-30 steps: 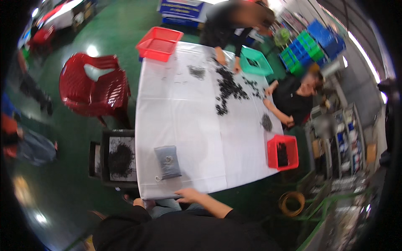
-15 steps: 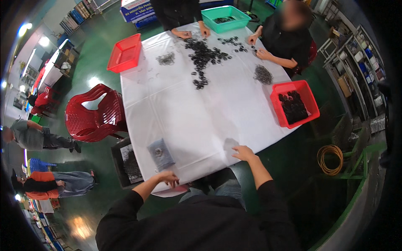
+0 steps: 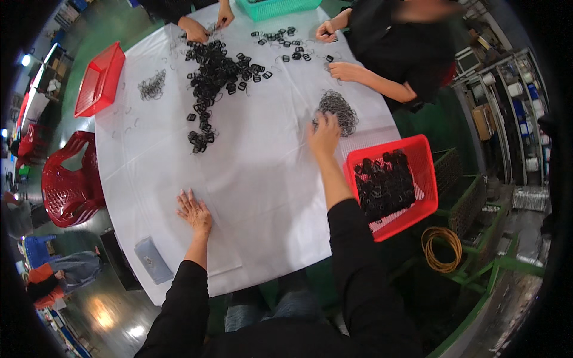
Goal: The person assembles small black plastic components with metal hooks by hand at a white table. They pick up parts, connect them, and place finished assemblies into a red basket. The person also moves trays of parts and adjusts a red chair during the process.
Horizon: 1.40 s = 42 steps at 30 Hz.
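My right hand (image 3: 324,134) reaches across the white table (image 3: 262,179) and rests on the near edge of a small heap of thin metal wire hooks (image 3: 339,110); its fingers are bent over the wires, and whether it grips any I cannot tell. My left hand (image 3: 193,210) lies flat and open on the bare cloth near the front edge. A long pile of black plastic buckles (image 3: 212,77) runs down the middle of the table. A red basket (image 3: 418,173) with more black buckles sits at the right corner, beside my right forearm.
Two other people work at the far side, their hands (image 3: 194,28) (image 3: 343,70) among scattered buckles. A second red basket (image 3: 98,80) hangs at the left edge, a teal basket (image 3: 274,7) at the far end, a small grey bag (image 3: 152,261) near the front left corner, a red chair (image 3: 65,185) left.
I have leaned over the table. My right hand went from the front edge far forward to the wire heap; my left hand moved from the edge onto the cloth.
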Motion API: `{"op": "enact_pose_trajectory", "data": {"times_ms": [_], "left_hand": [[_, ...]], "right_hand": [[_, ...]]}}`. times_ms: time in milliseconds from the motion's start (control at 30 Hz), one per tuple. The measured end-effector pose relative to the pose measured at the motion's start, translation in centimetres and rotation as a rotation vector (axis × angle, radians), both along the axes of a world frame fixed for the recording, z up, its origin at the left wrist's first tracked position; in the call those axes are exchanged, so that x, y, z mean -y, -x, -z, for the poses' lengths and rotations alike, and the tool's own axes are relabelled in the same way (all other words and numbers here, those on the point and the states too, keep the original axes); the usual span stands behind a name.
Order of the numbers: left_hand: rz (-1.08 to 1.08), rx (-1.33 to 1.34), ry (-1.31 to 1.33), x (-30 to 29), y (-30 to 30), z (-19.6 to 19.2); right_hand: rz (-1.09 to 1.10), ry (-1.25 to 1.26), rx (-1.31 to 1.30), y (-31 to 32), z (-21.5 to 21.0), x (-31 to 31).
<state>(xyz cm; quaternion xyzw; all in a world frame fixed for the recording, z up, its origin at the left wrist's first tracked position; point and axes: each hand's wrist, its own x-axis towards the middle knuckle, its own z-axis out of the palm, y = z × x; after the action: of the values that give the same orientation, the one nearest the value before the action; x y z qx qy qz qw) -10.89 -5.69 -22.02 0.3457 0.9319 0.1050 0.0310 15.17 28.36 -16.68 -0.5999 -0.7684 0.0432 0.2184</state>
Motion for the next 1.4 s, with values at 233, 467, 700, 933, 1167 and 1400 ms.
{"op": "enact_pose_trajectory", "data": {"times_ms": [233,467,700,933,1167,1400], "left_hand": [[-0.011,-0.041,0.024,-0.4,-0.3,-0.3],[-0.038,-0.013,0.012,-1.1,-0.5,-1.1],[-0.019,-0.042,-0.015,-0.9,-0.4,-0.7],[-0.013,-0.068,-0.011,-0.5,-0.2,-0.1],[-0.022,-0.055,-0.005,-0.7,-0.2,-0.3],[-0.037,-0.014,-0.054,-0.5,-0.1,-0.6]], "right_hand": [[0.189,0.177,0.197,0.7,1.2,-11.5],[0.051,0.11,0.151,2.9,3.8,-3.2],[-0.397,0.377,-0.182,10.8,-0.2,14.6],[0.337,-0.046,0.017,3.0,3.7,-4.0],[0.499,0.11,0.069,-3.7,5.6,-9.8],[-0.155,0.034,0.034,4.0,6.7,4.2]]}}
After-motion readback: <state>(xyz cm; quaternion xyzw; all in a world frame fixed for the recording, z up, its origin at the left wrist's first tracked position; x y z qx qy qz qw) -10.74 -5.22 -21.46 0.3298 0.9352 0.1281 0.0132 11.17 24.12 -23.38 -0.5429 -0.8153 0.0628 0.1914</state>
